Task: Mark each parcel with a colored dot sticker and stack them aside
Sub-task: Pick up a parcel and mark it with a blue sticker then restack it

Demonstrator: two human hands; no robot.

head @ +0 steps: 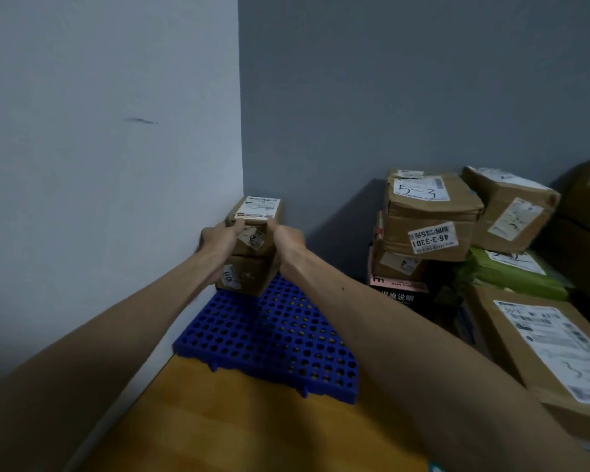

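I see the small parcel (254, 229) sitting on top of a lower parcel (244, 275) in the corner of the walls, at the far left corner of the blue perforated pallet (269, 338), with my left hand (218, 238) and right hand (288, 240) clamped on its two sides, fingers closed around the cardboard. The lower parcel rests on the pallet, which lies on the wooden floor (252, 430). To the right of the pallet, well apart from the stack, a heap of other parcels (433, 216) leans against the grey wall (389, 80).
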